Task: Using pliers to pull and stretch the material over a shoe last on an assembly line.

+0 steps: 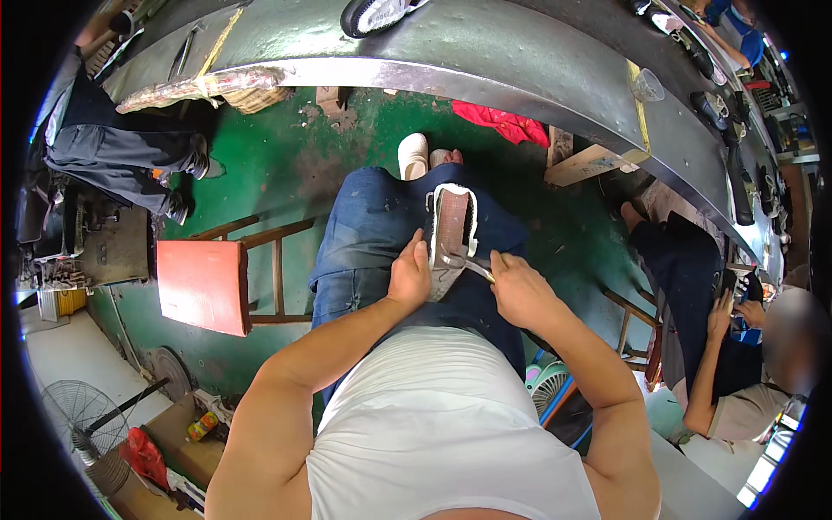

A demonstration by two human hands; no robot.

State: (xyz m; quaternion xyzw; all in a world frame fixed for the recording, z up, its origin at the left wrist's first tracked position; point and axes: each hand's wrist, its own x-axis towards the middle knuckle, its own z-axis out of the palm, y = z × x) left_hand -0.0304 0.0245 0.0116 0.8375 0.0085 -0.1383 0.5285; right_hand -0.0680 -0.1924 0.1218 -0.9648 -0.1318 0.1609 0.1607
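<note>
A shoe upper point(453, 221) with white edges lies bottom side up across my lap, its brownish, fabric-like underside showing. My left hand point(410, 274) is wrapped round its near left side, thumb along the edge. My right hand point(522, 290) is closed round the handles of metal pliers point(473, 266). The head of the pliers touches the near part of the shoe upper. Whether the jaws grip its edge is too small to tell.
A long metal bench point(520, 65) curves across the far side, with a shoe point(374, 16) on it. A red-topped stool point(204, 286) stands left, a wire fan point(80, 425) lower left. People work at right point(737, 364) and far left point(113, 156). Red cloth point(503, 121) lies under the bench.
</note>
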